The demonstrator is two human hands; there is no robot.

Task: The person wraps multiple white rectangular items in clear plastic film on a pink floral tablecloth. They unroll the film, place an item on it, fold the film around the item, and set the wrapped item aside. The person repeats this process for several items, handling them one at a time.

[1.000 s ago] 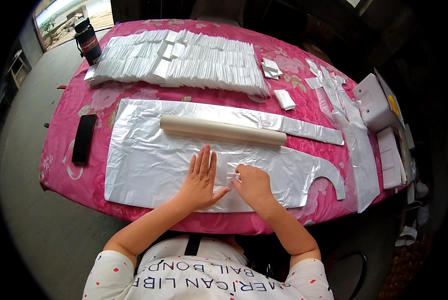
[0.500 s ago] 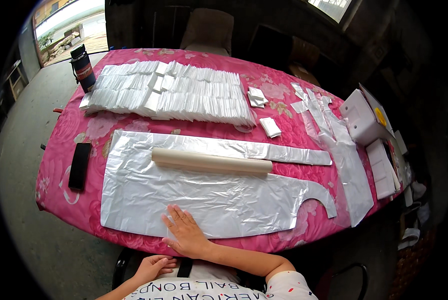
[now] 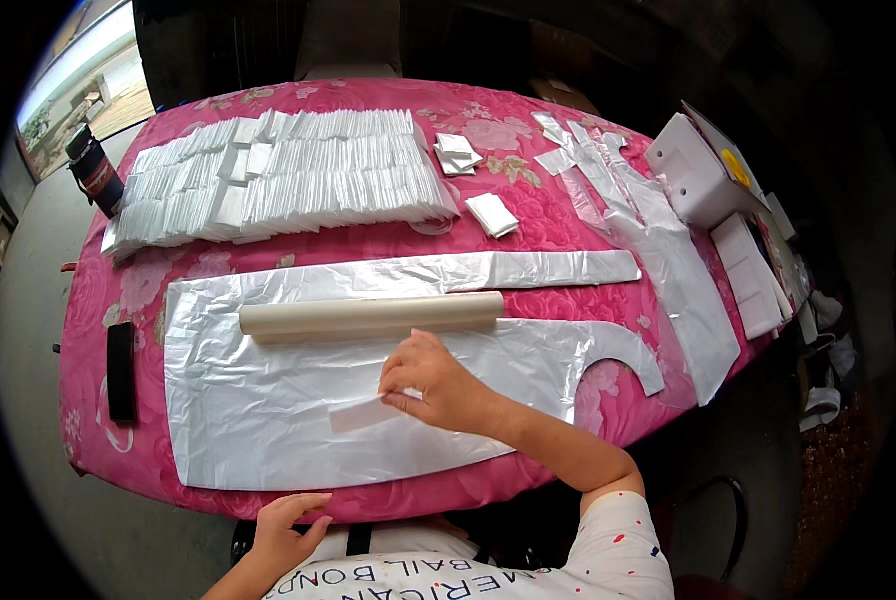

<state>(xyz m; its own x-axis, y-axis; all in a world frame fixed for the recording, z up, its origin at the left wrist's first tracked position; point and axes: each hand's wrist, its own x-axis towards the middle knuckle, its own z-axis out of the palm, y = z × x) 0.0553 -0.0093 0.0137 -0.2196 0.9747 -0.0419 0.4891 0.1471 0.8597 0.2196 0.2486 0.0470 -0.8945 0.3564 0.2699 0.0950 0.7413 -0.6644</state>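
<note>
Pink floral cloth covers the bench, which sits in a dim room with daylight coming from a window at the upper left. A large sheet of clear plastic, cut with a curved notch at its right end, lies flat across the near half of the bench, and a cream-coloured roll rests across its upper part, seemingly placed there as a weight to keep the film from shifting. The right hand reaches over the sheet, fingers curled and pinching the end of a narrow white strip that lies on the plastic just below the roll. The left hand hangs at the near edge of the bench, fingers loosely spread and holding nothing, close to the person's lap. Rows of folded white packets are stacked in overlapping lines at the far side, apparently kept clear of the working area. More plastic cut-offs trail along the right, beside a white box. A black phone lies at the left edge and a dark flask stands at the far left corner.
</note>
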